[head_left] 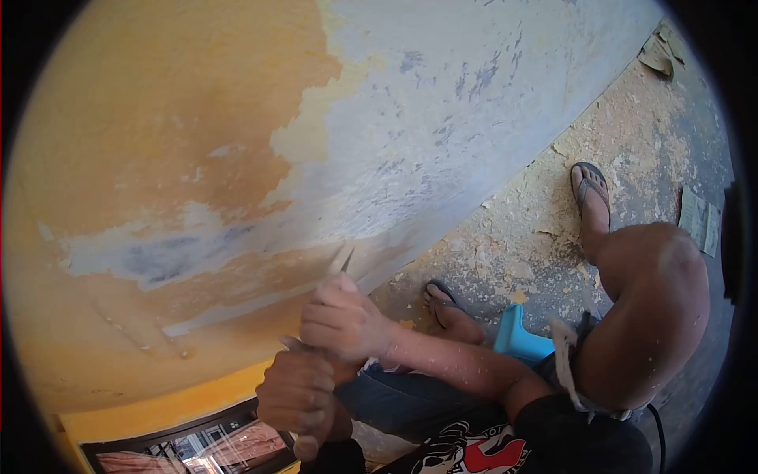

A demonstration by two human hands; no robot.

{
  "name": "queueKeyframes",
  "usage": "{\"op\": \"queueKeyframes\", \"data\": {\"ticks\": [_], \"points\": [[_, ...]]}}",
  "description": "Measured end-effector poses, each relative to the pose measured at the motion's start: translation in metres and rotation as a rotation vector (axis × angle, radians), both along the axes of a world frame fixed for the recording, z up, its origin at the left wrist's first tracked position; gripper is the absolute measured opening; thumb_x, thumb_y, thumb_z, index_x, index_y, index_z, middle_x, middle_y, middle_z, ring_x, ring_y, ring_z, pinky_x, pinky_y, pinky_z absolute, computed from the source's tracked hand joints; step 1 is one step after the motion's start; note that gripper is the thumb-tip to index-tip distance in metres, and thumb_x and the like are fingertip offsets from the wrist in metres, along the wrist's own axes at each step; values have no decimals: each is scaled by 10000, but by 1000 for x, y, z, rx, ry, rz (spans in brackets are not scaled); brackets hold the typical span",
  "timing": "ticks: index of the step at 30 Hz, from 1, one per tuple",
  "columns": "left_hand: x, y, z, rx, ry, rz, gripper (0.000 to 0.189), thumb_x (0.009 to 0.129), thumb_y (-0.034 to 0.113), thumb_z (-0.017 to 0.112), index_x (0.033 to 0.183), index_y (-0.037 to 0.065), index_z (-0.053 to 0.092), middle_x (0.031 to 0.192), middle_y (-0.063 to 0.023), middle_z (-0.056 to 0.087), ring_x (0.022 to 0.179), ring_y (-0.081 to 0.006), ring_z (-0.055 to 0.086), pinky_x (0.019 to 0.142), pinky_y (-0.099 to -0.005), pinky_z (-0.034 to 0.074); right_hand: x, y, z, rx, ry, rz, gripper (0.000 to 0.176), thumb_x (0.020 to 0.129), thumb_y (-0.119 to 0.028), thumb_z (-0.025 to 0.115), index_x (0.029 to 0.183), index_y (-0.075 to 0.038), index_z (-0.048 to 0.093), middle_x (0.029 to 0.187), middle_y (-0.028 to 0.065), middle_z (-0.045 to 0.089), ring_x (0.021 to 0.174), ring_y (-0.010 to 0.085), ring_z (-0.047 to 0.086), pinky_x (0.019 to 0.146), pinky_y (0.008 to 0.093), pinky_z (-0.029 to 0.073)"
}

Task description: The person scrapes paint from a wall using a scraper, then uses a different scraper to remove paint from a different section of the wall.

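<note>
My right hand (343, 320) is closed around a paint scraper, whose thin metal blade (344, 257) sticks out above the fingers and touches the wall (442, 118). Just below, my left hand (298, 393) is in shadow and grips the tool's lower end. The wall's yellow-orange paint (158, 118) is scraped away over a wide patch, baring grey-white plaster. The blade meets the wall at the edge of the remaining paint, low down near the floor.
I sit low on a blue stool (519, 338), knee (651, 316) raised, feet in flip-flops (591, 189) on a concrete floor (632, 126) covered in paint flakes and dust. A dark window frame (189, 438) lies at the bottom left. Paper scraps (699, 218) lie at right.
</note>
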State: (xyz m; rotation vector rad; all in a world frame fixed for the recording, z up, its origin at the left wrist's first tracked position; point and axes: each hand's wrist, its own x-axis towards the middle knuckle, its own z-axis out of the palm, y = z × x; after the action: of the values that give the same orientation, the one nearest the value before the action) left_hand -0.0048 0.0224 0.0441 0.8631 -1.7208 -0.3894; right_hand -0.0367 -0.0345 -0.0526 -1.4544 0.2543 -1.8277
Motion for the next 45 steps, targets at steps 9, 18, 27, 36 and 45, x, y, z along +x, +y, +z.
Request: {"op": "queueKeyframes", "data": {"ticks": [9, 18, 27, 36, 45], "points": [[24, -21, 27, -14, -49, -199, 522, 838, 297, 567, 402, 116, 344, 351, 41, 287, 265, -102, 325, 333, -223, 301, 10, -15, 35, -40, 167, -42, 80, 759, -188, 656, 741, -156, 585, 693, -24, 484, 699, 150, 528, 671, 322, 388], [32, -25, -4, -71, 45, -173, 530, 863, 300, 557, 405, 118, 361, 351, 30, 308, 267, -113, 324, 332, -238, 309, 21, -23, 5, -167, 206, -194, 176, 814, -215, 688, 695, -174, 565, 633, -50, 438, 559, 104, 499, 539, 276, 342], [31, -32, -42, 141, 39, 159, 571, 875, 247, 629, 425, 72, 324, 400, -8, 347, 308, -105, 281, 346, -239, 340, 30, -27, -33, -95, 137, -293, 226, 769, -177, 742, 654, -187, 548, 610, -53, 417, 506, 108, 447, 477, 270, 311], [30, 8, -52, -168, 27, 184, 550, 848, 324, 608, 398, 135, 354, 365, 38, 337, 298, -130, 356, 363, -259, 385, 27, -33, -36, -108, 111, -255, 240, 730, -135, 725, 641, -186, 507, 627, -49, 418, 543, 108, 452, 488, 281, 312], [12, -24, -19, -13, -165, -243, 558, 861, 315, 582, 397, 112, 347, 364, 20, 319, 282, -111, 325, 345, -251, 359, 14, -23, -11, -164, -48, -234, 301, 712, -122, 752, 582, -156, 483, 595, -39, 378, 513, 103, 422, 479, 271, 279]]}}
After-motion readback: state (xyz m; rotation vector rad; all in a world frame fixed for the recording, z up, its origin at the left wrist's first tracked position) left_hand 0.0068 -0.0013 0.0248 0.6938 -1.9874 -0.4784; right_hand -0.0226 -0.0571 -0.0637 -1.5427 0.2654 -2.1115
